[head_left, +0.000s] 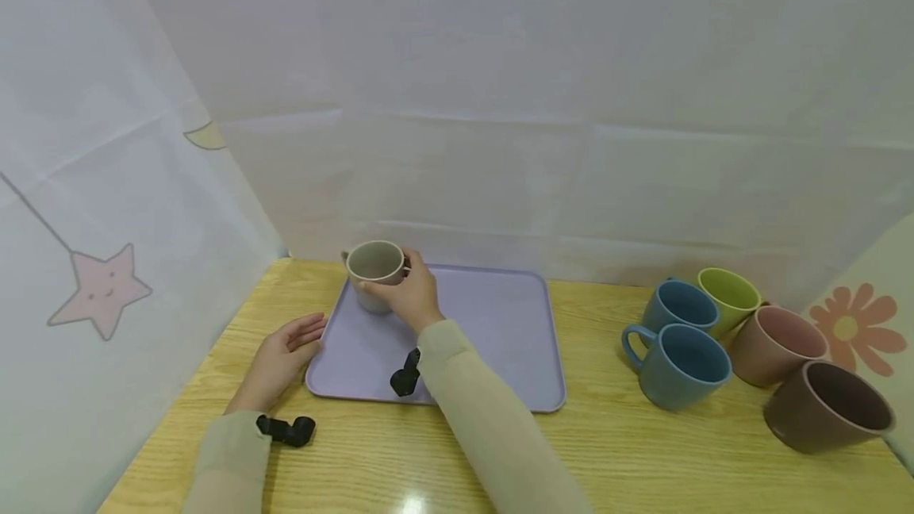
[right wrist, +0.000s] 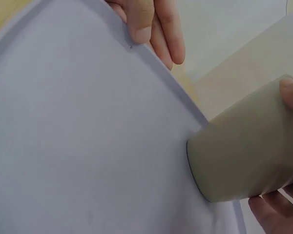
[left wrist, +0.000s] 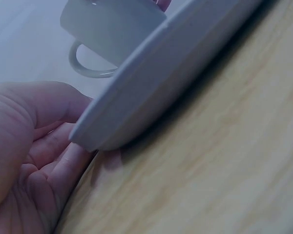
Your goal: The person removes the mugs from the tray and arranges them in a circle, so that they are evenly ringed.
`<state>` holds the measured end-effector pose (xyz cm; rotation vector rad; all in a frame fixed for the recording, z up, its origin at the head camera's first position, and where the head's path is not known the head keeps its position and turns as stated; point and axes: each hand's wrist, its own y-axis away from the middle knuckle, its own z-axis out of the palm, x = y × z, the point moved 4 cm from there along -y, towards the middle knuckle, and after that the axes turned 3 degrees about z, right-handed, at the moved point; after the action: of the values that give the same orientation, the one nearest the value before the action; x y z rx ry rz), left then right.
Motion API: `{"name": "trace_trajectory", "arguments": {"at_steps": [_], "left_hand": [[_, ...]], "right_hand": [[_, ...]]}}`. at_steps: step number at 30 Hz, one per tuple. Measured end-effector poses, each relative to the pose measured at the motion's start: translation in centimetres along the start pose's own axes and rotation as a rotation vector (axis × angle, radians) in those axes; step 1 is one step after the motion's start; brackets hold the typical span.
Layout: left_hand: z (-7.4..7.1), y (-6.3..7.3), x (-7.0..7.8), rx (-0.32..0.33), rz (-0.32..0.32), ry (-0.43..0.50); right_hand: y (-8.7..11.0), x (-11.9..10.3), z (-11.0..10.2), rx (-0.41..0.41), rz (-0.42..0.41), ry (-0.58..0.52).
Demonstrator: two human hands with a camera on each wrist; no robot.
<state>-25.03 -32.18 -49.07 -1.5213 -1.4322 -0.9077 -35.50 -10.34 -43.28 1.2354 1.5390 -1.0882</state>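
Observation:
A beige-grey mug (head_left: pixel 374 262) stands upright at the far left corner of a lavender tray (head_left: pixel 493 324); its base seems to meet the tray. My right hand (head_left: pixel 416 292) grips the mug from the right, thumb on the near side and fingers round the back. In the left wrist view the mug's handle (left wrist: pixel 88 72) points out to the left. My left hand (head_left: pixel 282 355) rests at the tray's left edge. Its thumb (right wrist: pixel 140 22) touches the rim, while the other fingers stretch along outside it, fairly straight.
At the right of the wooden table (head_left: pixel 593 450) several mugs stand in a cluster: a front blue mug (head_left: pixel 674 379), a rear blue mug (head_left: pixel 657 320), a yellow-green mug (head_left: pixel 728 316), a pink mug (head_left: pixel 764 351) and a brown mug (head_left: pixel 800 415). White sheeting (head_left: pixel 457 165) hangs behind the table.

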Motion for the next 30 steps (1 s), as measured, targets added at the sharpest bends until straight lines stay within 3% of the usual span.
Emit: {"name": "trace_trajectory", "arguments": {"at_steps": [8, 22, 30], "left_hand": [[0.0, -0.1, 0.0, -0.003, 0.007, -0.023], [0.2, 0.1, 0.1, -0.011, -0.005, 0.009], [0.0, 0.3, 0.5, -0.012, -0.007, -0.011]], "right_hand": [[1.0, 1.1, -1.7, -0.038, -0.067, -0.032], [3.4, 1.5, -4.2, -0.09, -0.078, -0.022], [5.0, 1.9, -6.5, -0.072, -0.096, -0.009]]}}
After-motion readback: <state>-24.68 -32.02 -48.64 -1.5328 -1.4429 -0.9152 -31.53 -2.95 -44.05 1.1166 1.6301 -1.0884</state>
